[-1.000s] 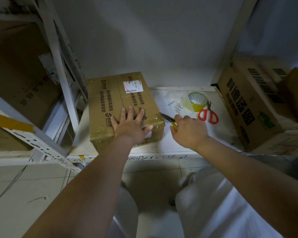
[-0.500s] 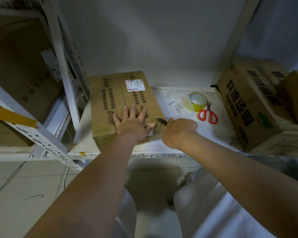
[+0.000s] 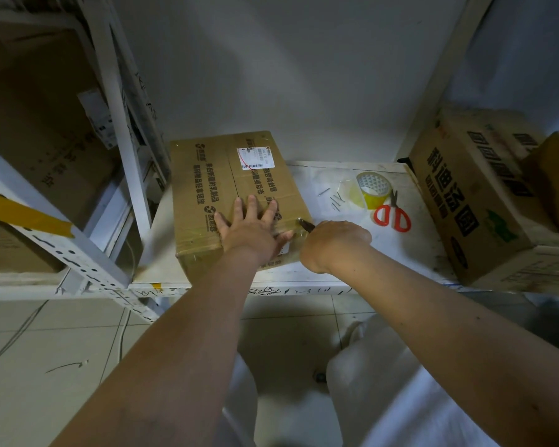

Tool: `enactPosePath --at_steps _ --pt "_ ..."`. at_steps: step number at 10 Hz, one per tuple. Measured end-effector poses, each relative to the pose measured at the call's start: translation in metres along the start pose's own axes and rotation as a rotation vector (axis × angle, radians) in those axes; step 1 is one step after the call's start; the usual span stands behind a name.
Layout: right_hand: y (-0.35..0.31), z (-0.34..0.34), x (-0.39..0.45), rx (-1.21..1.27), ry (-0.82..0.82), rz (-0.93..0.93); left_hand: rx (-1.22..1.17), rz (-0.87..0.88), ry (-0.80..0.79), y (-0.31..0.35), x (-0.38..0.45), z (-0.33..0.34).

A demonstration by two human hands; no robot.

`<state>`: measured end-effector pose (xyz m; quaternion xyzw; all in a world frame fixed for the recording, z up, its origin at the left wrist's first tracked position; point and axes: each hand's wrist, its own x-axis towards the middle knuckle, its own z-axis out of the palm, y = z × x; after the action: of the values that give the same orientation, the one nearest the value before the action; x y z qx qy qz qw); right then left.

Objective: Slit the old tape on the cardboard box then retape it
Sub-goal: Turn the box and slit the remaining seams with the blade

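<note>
A taped brown cardboard box [image 3: 213, 185] with a white shipping label lies on the white shelf [image 3: 410, 253]. My left hand [image 3: 252, 229] presses flat on the near part of its top, fingers spread. My right hand [image 3: 334, 245] grips a small knife [image 3: 306, 224]; the dark blade tip touches the box's near right top edge. A roll of clear yellowish tape [image 3: 373, 188] and red-handled scissors [image 3: 392, 214] lie on the shelf to the right.
A large printed cardboard box [image 3: 471, 201] stands at the shelf's right end. White metal rack posts [image 3: 123, 137] and more boxes [image 3: 42, 133] fill the left side. A few small nails [image 3: 334, 198] lie near the tape. Tiled floor lies below.
My right hand moved left from the shelf surface to the box, bringing the knife blade against the box's right edge. My left hand stayed pressed on the top.
</note>
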<state>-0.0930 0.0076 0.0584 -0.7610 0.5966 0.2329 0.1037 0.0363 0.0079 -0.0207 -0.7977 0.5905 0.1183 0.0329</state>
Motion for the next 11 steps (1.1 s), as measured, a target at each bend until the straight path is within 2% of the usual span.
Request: enactPosePath --at_steps 4,8,10,11 --pt "-0.002 -0.004 0.005 0.052 -0.009 0.025 -0.008 0.0 0.014 0.0 0.0 0.0" --pt "-0.015 0.0 0.017 -0.092 -0.056 -0.027 0.011 0.0 0.007 0.001 0.0 0.0" --pt "-0.014 0.013 0.019 -0.198 0.049 -0.104 0.004 0.006 -0.001 0.0 -0.001 0.0" --pt "-0.003 0.023 0.016 -0.066 0.144 -0.092 0.007 0.007 -0.003 0.0 0.0 0.0"
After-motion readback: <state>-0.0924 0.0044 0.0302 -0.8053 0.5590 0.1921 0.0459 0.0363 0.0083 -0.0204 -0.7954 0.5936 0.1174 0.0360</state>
